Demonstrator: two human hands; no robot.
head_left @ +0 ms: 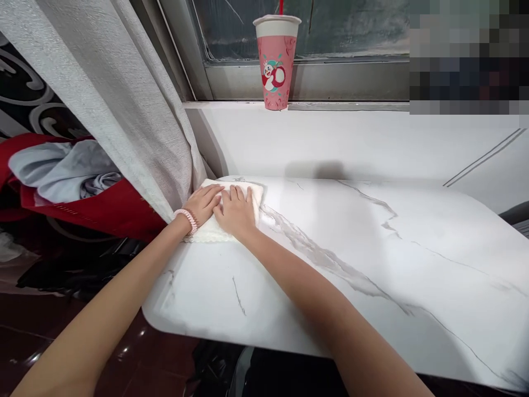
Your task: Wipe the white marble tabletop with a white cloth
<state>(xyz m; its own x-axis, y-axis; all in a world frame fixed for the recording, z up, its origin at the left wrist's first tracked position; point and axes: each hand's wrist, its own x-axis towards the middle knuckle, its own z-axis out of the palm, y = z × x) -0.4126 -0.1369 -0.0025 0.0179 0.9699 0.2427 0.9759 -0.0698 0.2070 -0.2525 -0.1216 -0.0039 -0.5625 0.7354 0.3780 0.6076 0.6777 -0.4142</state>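
A cream-white cloth (212, 229) lies flat on the far left corner of a white marble-patterned table (363, 248). My left hand (202, 204), with a pink coil band at the wrist, rests palm down on the cloth with its fingers stretched out. Beside it, my right hand (236, 212) also presses flat on the cloth, fingers slightly spread and pointing away from me. The two hands almost touch. Neither one is wrapped around anything.
A pink paper cup (276, 66) with a red straw stands on the window ledge (347, 106) behind the table. A pale curtain (136, 105) hangs down to the table's left edge. Farther left is a red bag (95, 212) with light fabric inside.
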